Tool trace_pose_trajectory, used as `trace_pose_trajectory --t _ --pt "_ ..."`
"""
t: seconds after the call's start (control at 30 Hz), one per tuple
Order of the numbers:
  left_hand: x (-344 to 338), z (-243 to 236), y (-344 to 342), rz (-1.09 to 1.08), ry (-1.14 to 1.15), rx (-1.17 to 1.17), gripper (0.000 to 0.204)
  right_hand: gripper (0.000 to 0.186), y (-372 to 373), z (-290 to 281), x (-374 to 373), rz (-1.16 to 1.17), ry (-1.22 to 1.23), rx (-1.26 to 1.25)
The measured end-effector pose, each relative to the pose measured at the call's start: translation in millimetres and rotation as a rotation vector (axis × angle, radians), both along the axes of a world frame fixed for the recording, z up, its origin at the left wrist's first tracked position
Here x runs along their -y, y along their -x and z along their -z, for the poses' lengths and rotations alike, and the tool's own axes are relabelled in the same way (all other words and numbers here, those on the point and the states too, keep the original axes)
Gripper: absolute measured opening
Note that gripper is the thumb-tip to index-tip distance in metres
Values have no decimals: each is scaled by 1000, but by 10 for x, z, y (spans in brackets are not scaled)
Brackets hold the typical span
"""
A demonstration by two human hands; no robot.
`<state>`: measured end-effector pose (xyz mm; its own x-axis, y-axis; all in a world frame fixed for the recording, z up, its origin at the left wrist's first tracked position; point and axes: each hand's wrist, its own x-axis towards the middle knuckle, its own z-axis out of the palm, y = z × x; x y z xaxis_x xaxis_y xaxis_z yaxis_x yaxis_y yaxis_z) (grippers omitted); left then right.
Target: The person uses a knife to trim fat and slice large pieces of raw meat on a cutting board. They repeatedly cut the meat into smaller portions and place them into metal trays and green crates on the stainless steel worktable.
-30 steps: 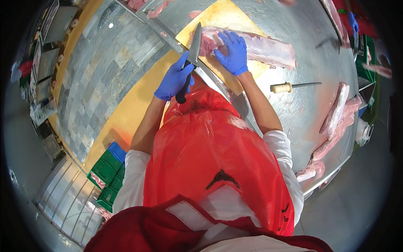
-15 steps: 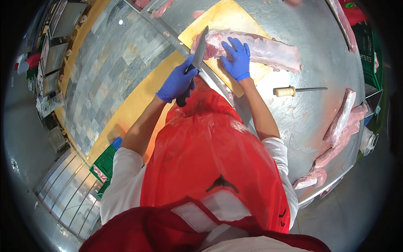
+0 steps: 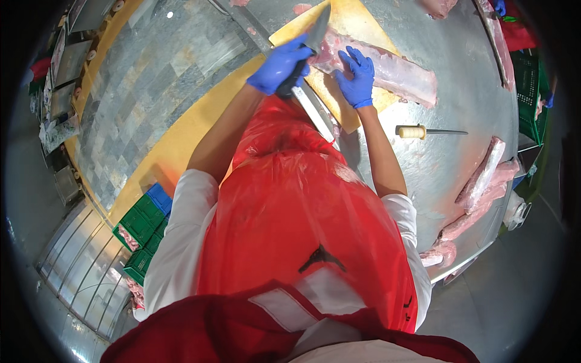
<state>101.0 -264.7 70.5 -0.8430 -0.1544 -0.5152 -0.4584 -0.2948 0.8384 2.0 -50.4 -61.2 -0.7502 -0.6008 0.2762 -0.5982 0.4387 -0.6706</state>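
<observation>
My left hand (image 3: 278,68), in a blue glove, is closed round the black handle of a broad knife (image 3: 319,29). The blade points up and away, over the left end of a long pale pink slab of meat (image 3: 402,74). On that slab my right hand (image 3: 357,78), also blue-gloved, lies with fingers spread, pressing near its left part. Under the meat is a yellow cutting board (image 3: 363,23), set askew on the steel table (image 3: 448,163). To the right of the board lies a cream-handled sharpening steel (image 3: 413,131) with a thin dark rod.
Several long meat strips (image 3: 484,175) lie along the table's right edge. A tiled grey surface (image 3: 175,78) with yellow borders runs along the left. Green crates (image 3: 136,224) stand lower left, another green crate (image 3: 528,97) far right. Another person's blue-gloved hand (image 3: 500,7) shows top right.
My left hand has moved up and to the right with the knife, bringing the blade farther over the board. My right hand stays on the meat; the whole view has shifted slightly.
</observation>
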Motion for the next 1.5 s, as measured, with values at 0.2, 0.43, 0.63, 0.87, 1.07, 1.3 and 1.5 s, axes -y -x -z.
trace_pose_trajectory --t 0.2,0.43,0.63,0.87,1.07,1.3,1.5 --pt "611 -451 -529 -165 81 -184 61 48 319 -309 283 170 -53 322" --pt "747 -125 -523 36 93 -42 62 48 778 -414 1005 -137 -449 219" --pt "876 35 -478 141 63 7 62 34 868 -526 1119 -161 -630 297" --pt "980 62 -359 187 47 13 60 39 767 -428 1175 -92 -672 117" --pt "1018 175 -293 250 132 -23 60 55 818 -636 1056 122 -774 442" --pt "751 75 -269 400 217 22 59 46 921 -534 1028 39 -715 741" --pt "502 109 -263 416 371 32 59 32 933 -445 892 74 -417 993"
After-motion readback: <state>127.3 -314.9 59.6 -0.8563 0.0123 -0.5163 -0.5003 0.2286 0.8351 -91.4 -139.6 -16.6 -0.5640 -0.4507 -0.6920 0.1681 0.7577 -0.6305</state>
